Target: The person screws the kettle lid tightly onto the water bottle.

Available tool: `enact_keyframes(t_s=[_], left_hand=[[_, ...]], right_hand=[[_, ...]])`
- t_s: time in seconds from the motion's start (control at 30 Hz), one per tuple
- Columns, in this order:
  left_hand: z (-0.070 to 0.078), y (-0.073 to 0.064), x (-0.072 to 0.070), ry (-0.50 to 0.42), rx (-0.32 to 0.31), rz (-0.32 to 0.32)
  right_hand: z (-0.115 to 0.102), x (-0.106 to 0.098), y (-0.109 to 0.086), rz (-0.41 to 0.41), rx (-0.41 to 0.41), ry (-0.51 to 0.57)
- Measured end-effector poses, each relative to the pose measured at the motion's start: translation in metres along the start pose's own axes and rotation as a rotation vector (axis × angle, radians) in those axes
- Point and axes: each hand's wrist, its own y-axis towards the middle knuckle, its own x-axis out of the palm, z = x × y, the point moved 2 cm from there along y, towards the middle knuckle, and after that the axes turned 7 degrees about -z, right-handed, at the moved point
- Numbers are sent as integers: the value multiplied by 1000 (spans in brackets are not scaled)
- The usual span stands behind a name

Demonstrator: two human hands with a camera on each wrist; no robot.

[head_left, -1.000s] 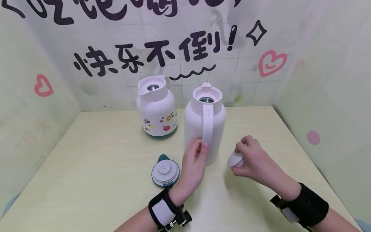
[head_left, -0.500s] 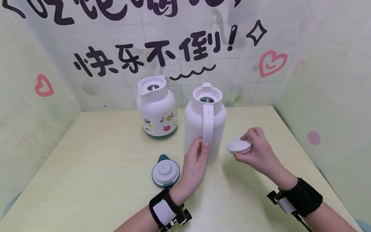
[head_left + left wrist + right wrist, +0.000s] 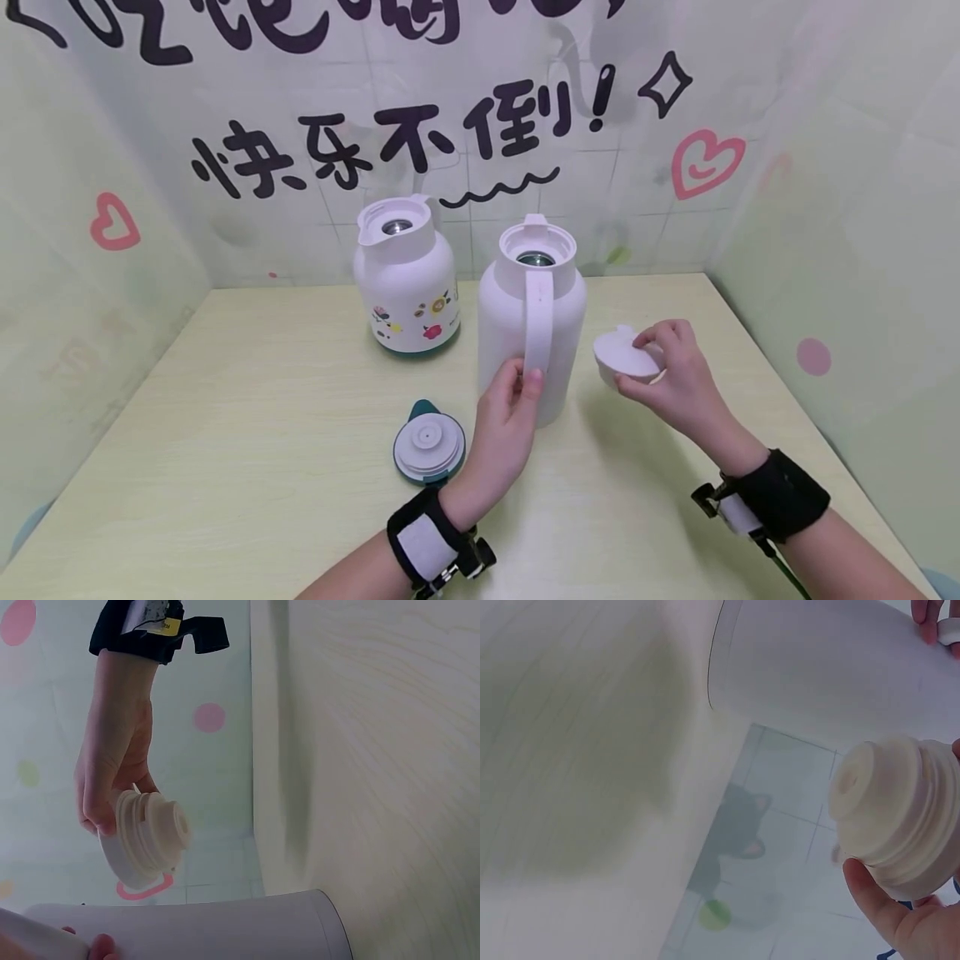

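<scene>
A tall white thermos jug [image 3: 502,325] stands upright on the table, its mouth uncovered. My left hand [image 3: 502,425] grips the lower part of the jug's handle [image 3: 538,321]. To the right of the jug, my right hand [image 3: 678,375] pinches a white jug lid [image 3: 626,354] by its edge, above the table and apart from the jug. In the left wrist view the stepped, threaded underside of the lid [image 3: 150,832] shows. The right wrist view has the same lid [image 3: 889,814] close up, with the thumb [image 3: 874,900] against it.
Behind and left of the tall jug stands a shorter white jug [image 3: 405,283] with a flower print and green base, also uncovered. A green-rimmed lid [image 3: 428,446] lies underside up beside my left wrist. A printed backdrop [image 3: 300,233] closes off the table's back.
My right hand has lifted the lid up and away from the table, turning it from edge-on until its top faces upward. My left hand has stayed on the handle.
</scene>
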Motion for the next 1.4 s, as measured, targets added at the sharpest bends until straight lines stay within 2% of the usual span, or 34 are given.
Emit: enact_keyframes(t_s=[0.1, 0.27, 0.47, 0.87, 1.2, 1.4], left_hand=[[1, 0, -1, -19, -4, -2], [3, 1, -3, -10, -4, -6], [6, 1, -4, 17, 12, -5], [7, 0, -3, 18, 6, -14], [10, 0, 1, 61, 19, -20], [10, 1, 1, 106, 23, -46]], right_hand=[[2, 0, 2, -35, 13, 6], [4, -2, 5, -76, -22, -29], [3, -4, 8, -57, -70, -62], [1, -4, 12, -46, -57, -67], [0, -4, 15, -50, -60, -69], [-4, -9, 22, -62, -82, -79]])
